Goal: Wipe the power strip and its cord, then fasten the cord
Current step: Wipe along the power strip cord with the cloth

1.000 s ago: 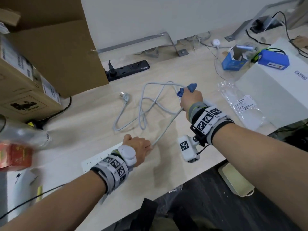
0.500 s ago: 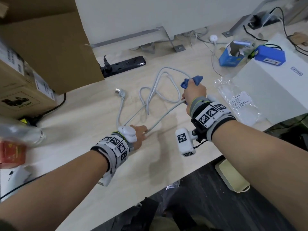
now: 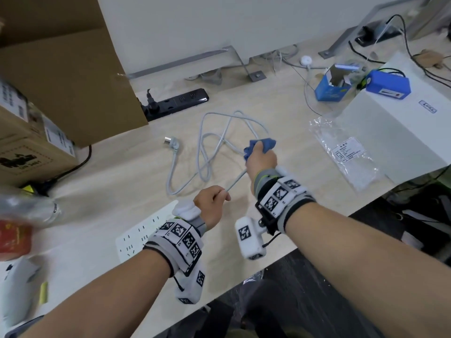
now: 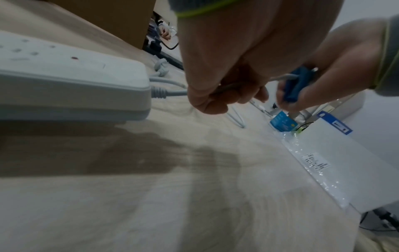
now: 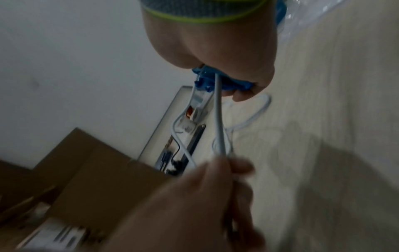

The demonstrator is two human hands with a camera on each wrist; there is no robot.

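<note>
The white power strip (image 3: pixel 144 234) lies on the pale wooden desk near its front edge, partly under my left wrist; it also shows in the left wrist view (image 4: pixel 71 75). Its grey cord (image 3: pixel 207 147) loops across the desk and ends in a plug (image 3: pixel 172 143). My left hand (image 3: pixel 212 203) grips the cord close to the strip. My right hand (image 3: pixel 261 158) holds a blue cloth (image 3: pixel 262 145) wrapped round the cord further along, and the stretch between my hands (image 5: pixel 219 116) is taut and lifted off the desk.
A black power strip (image 3: pixel 175 102) lies at the back beside large cardboard boxes (image 3: pixel 61 76) on the left. A clear plastic bag (image 3: pixel 346 152), a white box (image 3: pixel 400 128) and a small blue carton (image 3: pixel 332 87) stand at the right. A plastic bottle (image 3: pixel 26 208) lies at the left edge.
My right hand with the cloth slid away along the cord, then came back toward me. My left hand shifted right along the cord, and the loops on the desk shifted.
</note>
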